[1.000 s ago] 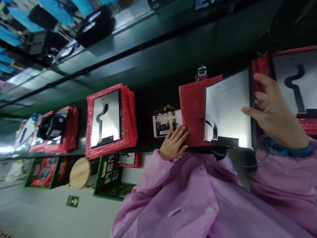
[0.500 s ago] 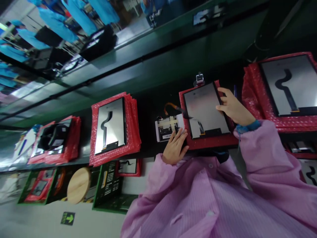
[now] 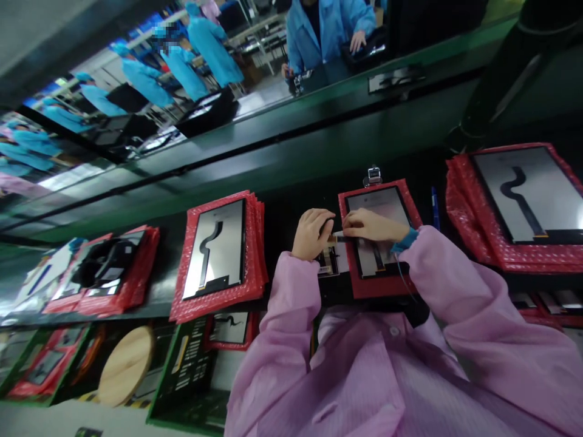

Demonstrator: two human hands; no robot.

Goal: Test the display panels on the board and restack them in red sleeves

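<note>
Both hands meet at the left edge of an LCD panel [image 3: 380, 200], which lies silver back up on a red pad [image 3: 382, 288]. My left hand [image 3: 313, 233] is closed, its fingertips pinching one side of a ribbon cable joint [image 3: 339, 237]. From the right, my right hand [image 3: 374, 226] pinches the same cable, its forearm lying across the panel. Below my left hand a small circuit board [image 3: 328, 262] is partly hidden. The exact grip on the cable ends is covered by the fingers.
Stacks of panels on red bubble wrap stand left [image 3: 214, 249] and right [image 3: 523, 194]. A blue pen [image 3: 435, 206] and a metal clip [image 3: 374, 175] lie near the pad. Green crates [image 3: 182, 364] sit below the bench. Co-workers in blue [image 3: 314, 36] are across the line.
My right hand has moved left from the panel's right edge to the cable. My left hand has risen from the circuit board to the cable and closed. The view has shifted.
</note>
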